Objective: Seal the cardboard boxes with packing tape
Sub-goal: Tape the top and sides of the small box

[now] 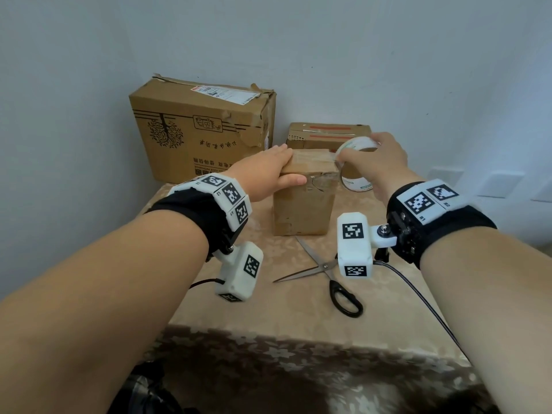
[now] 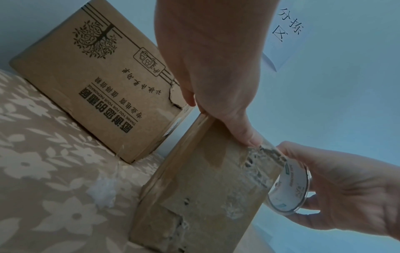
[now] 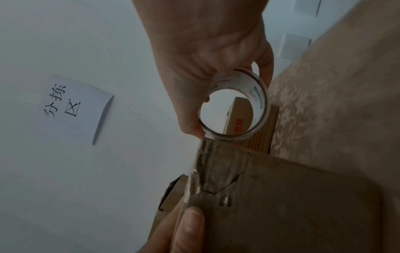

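Note:
A small brown cardboard box point(image 1: 304, 201) stands upright mid-table. My left hand point(image 1: 268, 174) lies over its top left edge, fingers flat on the lid and thumb point(image 2: 249, 135) straight along the front face. My right hand point(image 1: 379, 159) grips a roll of clear packing tape point(image 1: 357, 146) just off the box's top right corner, thumb and fingers around the ring point(image 3: 233, 106). A wrinkled strip of clear tape point(image 3: 207, 164) runs from the roll onto the box top. The left thumb point(image 3: 190, 227) presses near that taped edge.
A large printed carton point(image 1: 200, 130) stands against the wall at back left. A low flat box point(image 1: 328, 134) with orange stripes sits behind the small one. Open scissors point(image 1: 328, 273) lie in front, on the floral tablecloth point(image 1: 298, 309). A paper sign point(image 3: 75, 106) hangs on the wall.

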`<state>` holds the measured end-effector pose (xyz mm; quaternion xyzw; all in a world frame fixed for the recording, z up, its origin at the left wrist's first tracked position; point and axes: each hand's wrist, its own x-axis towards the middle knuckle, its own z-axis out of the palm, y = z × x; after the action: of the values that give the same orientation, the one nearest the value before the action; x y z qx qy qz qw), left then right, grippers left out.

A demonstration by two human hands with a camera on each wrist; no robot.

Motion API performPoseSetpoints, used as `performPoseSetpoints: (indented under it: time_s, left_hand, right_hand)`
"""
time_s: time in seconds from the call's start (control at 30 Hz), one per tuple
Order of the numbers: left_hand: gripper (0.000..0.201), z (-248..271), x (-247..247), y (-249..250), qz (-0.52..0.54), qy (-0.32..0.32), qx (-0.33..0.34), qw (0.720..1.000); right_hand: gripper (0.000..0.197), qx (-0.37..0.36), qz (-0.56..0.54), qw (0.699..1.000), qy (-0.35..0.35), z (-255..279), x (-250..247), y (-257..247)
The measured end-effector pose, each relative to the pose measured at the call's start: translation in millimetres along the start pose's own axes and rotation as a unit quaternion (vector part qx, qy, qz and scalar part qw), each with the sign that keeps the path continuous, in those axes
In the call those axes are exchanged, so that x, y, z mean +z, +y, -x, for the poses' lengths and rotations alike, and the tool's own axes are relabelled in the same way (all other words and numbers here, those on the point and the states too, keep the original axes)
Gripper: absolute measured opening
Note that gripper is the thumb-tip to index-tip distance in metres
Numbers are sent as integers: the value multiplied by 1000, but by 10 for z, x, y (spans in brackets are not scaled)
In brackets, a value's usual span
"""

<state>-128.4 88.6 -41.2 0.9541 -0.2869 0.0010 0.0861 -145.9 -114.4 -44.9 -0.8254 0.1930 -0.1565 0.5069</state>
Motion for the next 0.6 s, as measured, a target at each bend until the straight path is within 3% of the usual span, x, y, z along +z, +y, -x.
performPoseSetpoints:
  time_s: [0.23,0.43,0.5,0.6]
  left_hand:
    - [72,-108,-39,142,-101,-13,10,995]
    - [77,-399,-175,382,-253,-56,10,966]
    - [86,-472,-114,446,-222,-49,27,974]
    - [83,-508,8,519,-103,-13,43,994]
  right_hand:
    - [89,85,-116,989,-40,38,38,137]
    - [61,75,-123,989,-40,12,0,132]
    - [56,88,-144,985,-40,1,-21,136]
    - [68,91,-163,981,-49,1,-42,152]
